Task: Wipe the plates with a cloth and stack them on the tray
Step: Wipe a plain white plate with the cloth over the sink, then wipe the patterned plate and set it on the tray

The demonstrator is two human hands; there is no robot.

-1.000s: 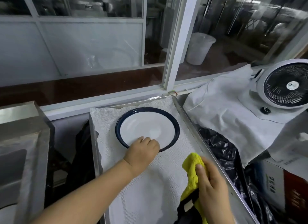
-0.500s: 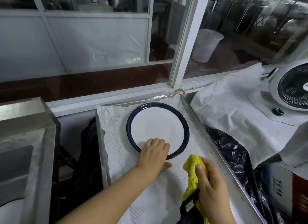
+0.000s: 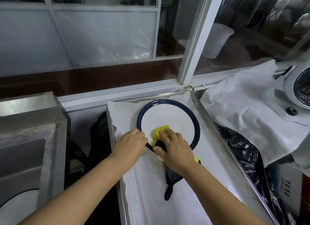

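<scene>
Plate [image 3: 169, 119] lies flat on lined tray [image 3: 234, 157]. Right hand [image 3: 174, 147] presses yellow cloth [image 3: 160, 131] on near inner face, fingers spread flat. Left hand [image 3: 130, 145] clamps near-left rim, fingers curled. Best: keep rim pinned, sweep cloth in circles out to blue edge.

Cloth [image 3: 160, 130] on plate [image 3: 174, 115], in tray [image 3: 223, 141].
</scene>
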